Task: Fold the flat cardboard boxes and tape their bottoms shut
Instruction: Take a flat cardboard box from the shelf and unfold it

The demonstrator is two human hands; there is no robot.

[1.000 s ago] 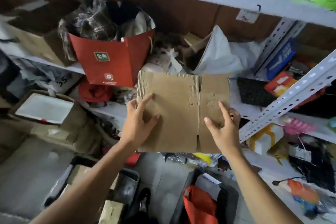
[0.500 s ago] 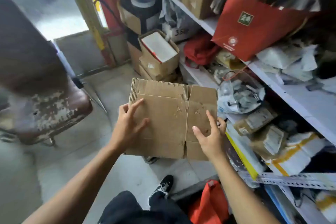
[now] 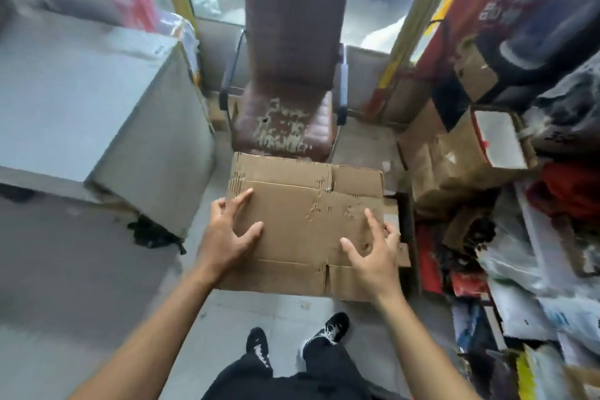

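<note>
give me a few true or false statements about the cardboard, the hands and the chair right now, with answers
1. The cardboard box is still flat. True.
2. Only the left hand holds it. False: the right hand grips its right edge too.
3. A worn brown chair stands beyond the cardboard. True.
4. Tape already seals the box's flaps. False: no tape shows and the flaps lie unfolded.
5. The person wears black shoes. True.

Matt, scuffed corrugated cardboard box [image 3: 305,227]; cracked, peeling leather-look chair [image 3: 285,120]; smooth grey floor [image 3: 227,312].
</note>
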